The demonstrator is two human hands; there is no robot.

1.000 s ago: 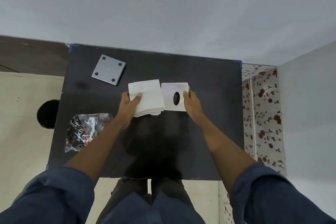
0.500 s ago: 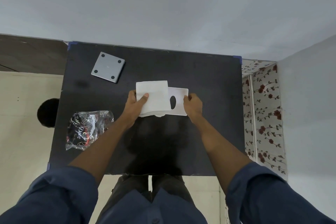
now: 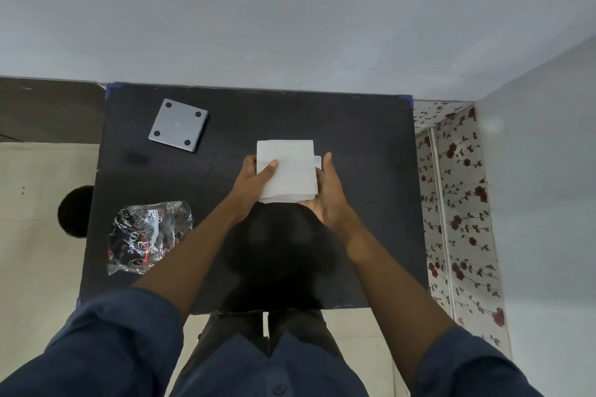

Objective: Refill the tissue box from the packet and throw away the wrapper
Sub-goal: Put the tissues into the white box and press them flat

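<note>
A white stack of tissues (image 3: 288, 171) sits above the middle of the black table (image 3: 354, 138). My left hand (image 3: 253, 182) grips its left edge, thumb on top. The stack covers almost all of the white tissue box; only a small corner of the tissue box (image 3: 317, 162) shows at the right. My right hand (image 3: 327, 195) cups the box and stack from the right side and underneath. The crumpled clear wrapper (image 3: 146, 235) with black and red print lies on the table's left front part, apart from both hands.
A grey square plate (image 3: 178, 125) with four dark round feet lies at the table's back left. A dark round object (image 3: 74, 211) stands on the floor left of the table. A floral-patterned surface (image 3: 458, 203) borders the right edge. A white wall runs behind.
My left hand has slid the tissue stack rightwards over the box, which now is almost hidden. My right hand has shifted from the box's right edge to cup it from below.
</note>
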